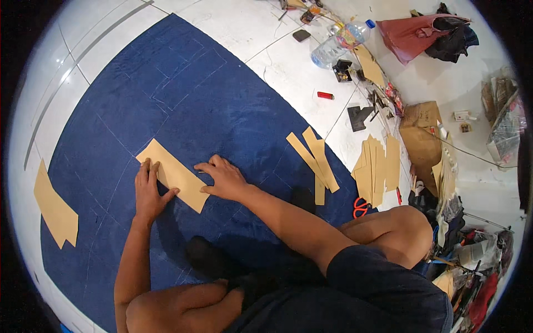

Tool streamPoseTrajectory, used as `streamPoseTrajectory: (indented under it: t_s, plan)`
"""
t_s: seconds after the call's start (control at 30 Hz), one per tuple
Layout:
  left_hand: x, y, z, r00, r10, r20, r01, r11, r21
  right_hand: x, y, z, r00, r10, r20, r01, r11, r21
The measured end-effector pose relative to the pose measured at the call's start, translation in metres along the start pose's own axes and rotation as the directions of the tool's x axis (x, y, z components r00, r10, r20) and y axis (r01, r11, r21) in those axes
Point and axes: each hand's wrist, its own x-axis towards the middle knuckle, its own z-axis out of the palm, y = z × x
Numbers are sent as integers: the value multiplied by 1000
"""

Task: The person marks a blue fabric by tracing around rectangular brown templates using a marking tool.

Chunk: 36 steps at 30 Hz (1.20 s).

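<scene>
Pressing a card (175,175) flat on blue cloth (127,105), both hands show in the head view. The left hand (147,195) has its thumb spread from its fingers, fingertips on the card's upper-left part and thumb at its lower edge. The right hand (225,180) touches the card's right end with its thumb, the forefinger apart beyond the edge; a slim thing shows between them, too small to tell. So the card lies under and between the two sets of fingertips.

It looks light, stiff yet bendable, and apt to slide or crease; spread fingertips near both ends should hold it best, with a pinch at an edge for lifting. Well left of the left fingers lies another card (55,210); right of the right fingers are strips (312,161), and farther off, red-handled scissors (360,208).
</scene>
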Motion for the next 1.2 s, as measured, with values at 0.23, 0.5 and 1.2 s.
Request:
streamPoseTrajectory:
  t_s: [0.23, 0.5, 1.2]
  plan:
    - [2, 2, 0, 999, -23, 32, 24, 999, -28, 0, -1, -3, 999, 27, 27, -27, 1000, 8]
    - [0, 0, -1, 1000, 0, 13, 0, 1000, -13, 0, -2, -1, 1000, 2, 15, -3, 999, 48]
    - [4, 5, -4, 1000, -17, -4, 17, 999, -33, 0, 1, -4, 999, -32, 0, 32, 999, 4]
